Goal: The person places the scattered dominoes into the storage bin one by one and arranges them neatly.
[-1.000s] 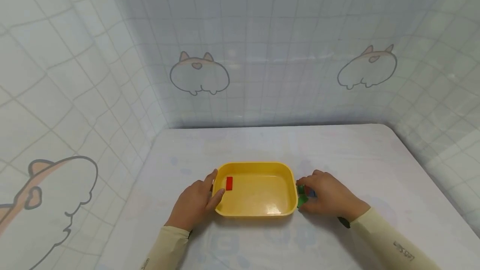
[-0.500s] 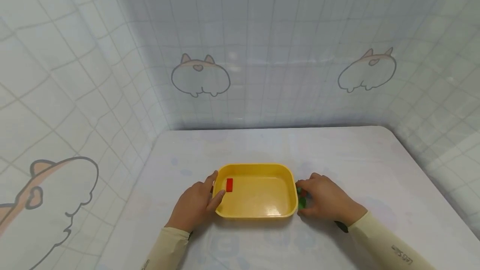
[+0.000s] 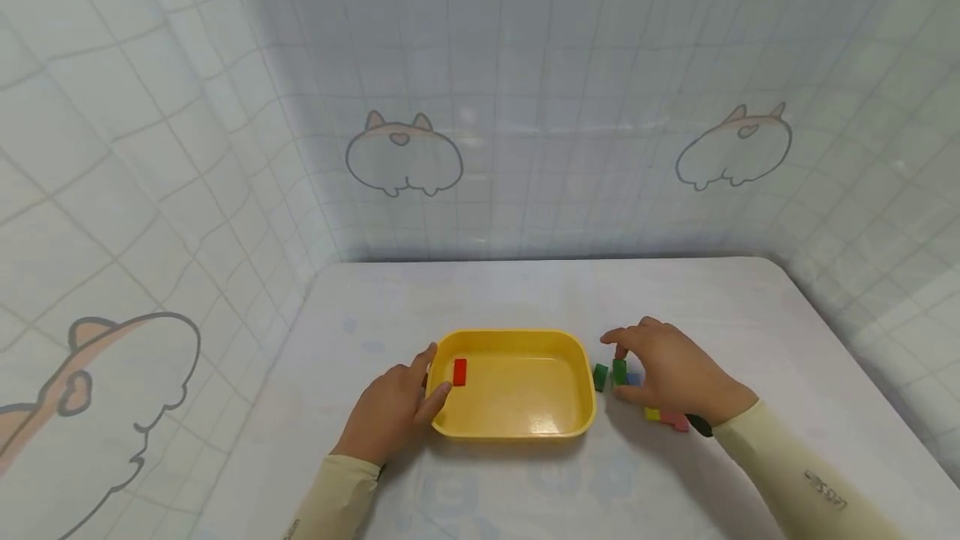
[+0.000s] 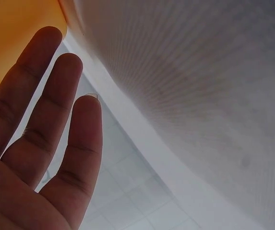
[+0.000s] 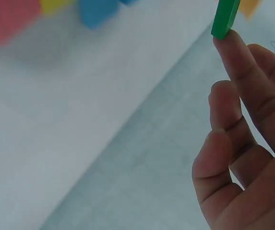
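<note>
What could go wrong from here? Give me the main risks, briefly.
The right hand appears to hold the upper green block by its fingertips alone, so it might slip. The loose green block lies close beside the yellow tray; a lowered hand could knock it. The left hand is at the tray's left rim, so a push might slide the tray into that loose block.

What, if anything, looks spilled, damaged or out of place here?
Nothing clearly stands out. The glossy yellow rounded tray looks level and undamaged, with one red rectangular block inside; small multicoloured blocks lie loose on the white tabletop to its right.
</note>
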The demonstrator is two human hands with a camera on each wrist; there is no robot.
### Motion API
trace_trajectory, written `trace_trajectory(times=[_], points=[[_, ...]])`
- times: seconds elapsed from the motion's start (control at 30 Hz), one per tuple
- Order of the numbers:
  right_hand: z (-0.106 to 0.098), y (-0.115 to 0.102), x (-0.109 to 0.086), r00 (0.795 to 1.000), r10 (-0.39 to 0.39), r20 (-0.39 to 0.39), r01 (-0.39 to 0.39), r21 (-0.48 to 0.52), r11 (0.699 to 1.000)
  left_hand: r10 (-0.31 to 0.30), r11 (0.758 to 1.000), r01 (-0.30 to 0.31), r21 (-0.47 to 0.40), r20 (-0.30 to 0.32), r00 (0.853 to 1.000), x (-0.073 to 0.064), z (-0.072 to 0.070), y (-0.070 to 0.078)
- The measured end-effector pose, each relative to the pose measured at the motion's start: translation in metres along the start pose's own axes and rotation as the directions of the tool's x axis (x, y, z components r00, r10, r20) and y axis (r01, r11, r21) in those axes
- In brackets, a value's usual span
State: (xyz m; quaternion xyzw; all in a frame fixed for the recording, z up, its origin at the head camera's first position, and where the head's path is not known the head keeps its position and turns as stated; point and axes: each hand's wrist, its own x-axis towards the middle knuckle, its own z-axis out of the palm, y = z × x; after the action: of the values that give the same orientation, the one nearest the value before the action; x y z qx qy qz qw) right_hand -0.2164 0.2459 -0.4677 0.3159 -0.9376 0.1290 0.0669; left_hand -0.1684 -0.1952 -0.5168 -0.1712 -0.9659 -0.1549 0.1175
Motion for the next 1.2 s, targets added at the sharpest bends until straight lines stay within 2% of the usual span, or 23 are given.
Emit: trace_trajectory(times=[0.2,0.37,0.63,0.93,1.07,1.2], points=[[-0.021,-0.006,0.017,1.000,-0.007,0.010,0.007,-0.012,1.000,-0.006,1.000,0.007,-0.003,0.006,1.000,-0.001,0.000,0.000],[-0.032,-0.018,0.041,0.999,-0.042,0.001,0.042,-0.026,0.999,-0.018,1.000,0.018,-0.003,-0.007,1.000,-0.002,-0.001,-0.001],[-0.036,-0.048,0.077,0.994,-0.097,0.045,0.101,-0.086,0.991,-0.012,1.000,0.012,0.000,-0.002,1.000,-0.002,0.003,-0.001],[-0.025,-0.095,0.111,0.962,-0.259,0.082,0.263,-0.033,0.964,-0.036,0.999,0.036,0.014,-0.001,0.999,-0.001,-0.001,0.000],[-0.006,-0.112,0.123,0.943,-0.316,0.103,0.321,-0.038,0.946,-0.050,0.999,0.050,0.014,0.011,0.999,-0.002,-0.001,0.000],[0.015,-0.123,0.132,0.923,-0.337,0.185,0.357,-0.083,0.931,-0.047,0.999,0.047,-0.006,0.005,0.999,-0.002,0.001,0.002]])
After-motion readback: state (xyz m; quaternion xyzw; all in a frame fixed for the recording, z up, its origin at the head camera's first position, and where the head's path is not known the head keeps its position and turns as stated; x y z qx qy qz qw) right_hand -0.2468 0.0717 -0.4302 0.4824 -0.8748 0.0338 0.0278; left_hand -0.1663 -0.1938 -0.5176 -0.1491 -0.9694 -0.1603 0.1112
